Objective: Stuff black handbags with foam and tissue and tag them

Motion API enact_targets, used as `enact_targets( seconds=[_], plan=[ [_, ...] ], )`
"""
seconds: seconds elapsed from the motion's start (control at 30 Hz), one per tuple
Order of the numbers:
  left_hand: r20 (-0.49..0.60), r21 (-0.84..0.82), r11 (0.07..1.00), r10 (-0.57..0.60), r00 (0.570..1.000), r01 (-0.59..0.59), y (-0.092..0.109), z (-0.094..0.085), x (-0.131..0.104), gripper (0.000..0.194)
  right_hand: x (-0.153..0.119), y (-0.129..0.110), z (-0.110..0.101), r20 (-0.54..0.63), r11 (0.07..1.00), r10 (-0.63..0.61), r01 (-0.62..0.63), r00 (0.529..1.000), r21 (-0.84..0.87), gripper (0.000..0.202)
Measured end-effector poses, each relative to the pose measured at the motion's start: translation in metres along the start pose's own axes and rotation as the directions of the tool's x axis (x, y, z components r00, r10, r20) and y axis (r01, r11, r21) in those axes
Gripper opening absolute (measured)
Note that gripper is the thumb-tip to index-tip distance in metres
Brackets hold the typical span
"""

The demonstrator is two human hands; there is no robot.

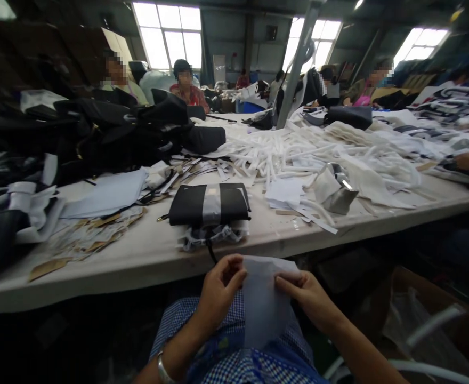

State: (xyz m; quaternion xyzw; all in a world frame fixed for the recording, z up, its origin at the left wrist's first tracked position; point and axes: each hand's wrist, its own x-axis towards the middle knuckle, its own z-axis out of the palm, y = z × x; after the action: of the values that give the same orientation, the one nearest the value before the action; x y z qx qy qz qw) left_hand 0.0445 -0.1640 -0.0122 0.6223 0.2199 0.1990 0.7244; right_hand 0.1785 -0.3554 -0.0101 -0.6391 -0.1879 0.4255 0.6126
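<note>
A thin, translucent white sheet [263,304] hangs over my lap, in front of a blue checked garment. My left hand [223,285] pinches its upper left edge between thumb and fingers. On the opposite edge, my right hand [301,292] grips the sheet the same way. Just beyond my hands, a black handbag [188,205] with a grey band [211,205] around its middle lies at the table's front edge. Crumpled pale wrapping [218,234] shows beneath it, and a dark strap hangs over the edge.
Black bags [110,125] are piled on the left of the table [146,277]. Flat white sheets [106,194] and brown paper strips [98,234] lie nearer. White strips [274,152] heap up behind a metal post [298,64]. Several people sit across the table; a box [426,298] stands low right.
</note>
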Motion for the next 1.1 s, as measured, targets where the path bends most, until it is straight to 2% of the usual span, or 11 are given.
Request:
enact_targets(
  seconds=[0.03,0.1,0.17,0.23,0.3,0.4,0.6,0.73,0.83,0.93,1.1],
  plan=[
    [-0.111,0.028,1.0,-0.002,0.994,0.005,-0.005,-0.014,-0.005,0.033,0.001,0.004,0.001,-0.034,0.999,-0.022,0.02,0.999,-0.031,0.034],
    [-0.324,0.069,0.997,-0.005,0.946,0.029,-0.014,-0.037,-0.012,0.041,0.004,0.01,0.001,-0.086,0.996,-0.036,0.03,0.996,-0.081,0.034],
    [-0.39,0.086,0.995,-0.018,0.921,0.056,-0.018,-0.049,-0.012,0.056,0.007,0.013,0.001,-0.109,0.994,-0.044,0.032,0.993,-0.109,0.034],
    [-0.335,0.091,0.992,-0.047,0.941,0.082,-0.019,-0.051,-0.009,0.062,0.011,0.014,0.001,-0.111,0.992,-0.054,0.04,0.992,-0.12,0.035],
    [-0.283,0.093,0.992,-0.061,0.957,0.091,-0.018,-0.047,-0.005,0.053,0.015,0.014,0.003,-0.087,0.991,-0.061,0.05,0.994,-0.126,0.036],
    [-0.268,0.08,0.994,-0.056,0.962,0.08,-0.015,-0.043,-0.005,0.035,0.019,0.013,0.006,-0.036,0.991,-0.065,0.06,0.997,-0.121,0.036],
    [-0.182,0.007,0.986,-0.16,0.97,0.164,-0.012,-0.051,-0.035,0.038,0.025,0.021,0.026,0.064,0.998,-0.062,0.064,0.996,-0.015,0.036],
    [-0.208,-0.033,0.984,-0.176,0.962,0.173,-0.007,-0.048,-0.053,0.043,0.037,0.031,0.053,0.15,0.992,-0.059,0.042,0.987,0.117,0.038],
    [-0.237,-0.086,0.976,-0.214,0.947,0.199,-0.006,-0.045,-0.058,0.048,0.047,0.035,0.076,0.168,0.993,-0.018,-0.002,0.986,0.12,0.042],
    [-0.275,-0.151,0.972,-0.215,0.937,0.179,-0.01,-0.046,-0.059,0.042,0.054,0.037,0.094,0.202,0.991,0.001,-0.028,0.979,0.129,0.048],
    [-0.323,-0.049,0.991,-0.135,0.937,0.126,-0.019,-0.052,-0.056,0.03,0.057,0.033,0.11,0.288,0.985,-0.017,-0.033,0.958,0.168,0.045]
  ],
)
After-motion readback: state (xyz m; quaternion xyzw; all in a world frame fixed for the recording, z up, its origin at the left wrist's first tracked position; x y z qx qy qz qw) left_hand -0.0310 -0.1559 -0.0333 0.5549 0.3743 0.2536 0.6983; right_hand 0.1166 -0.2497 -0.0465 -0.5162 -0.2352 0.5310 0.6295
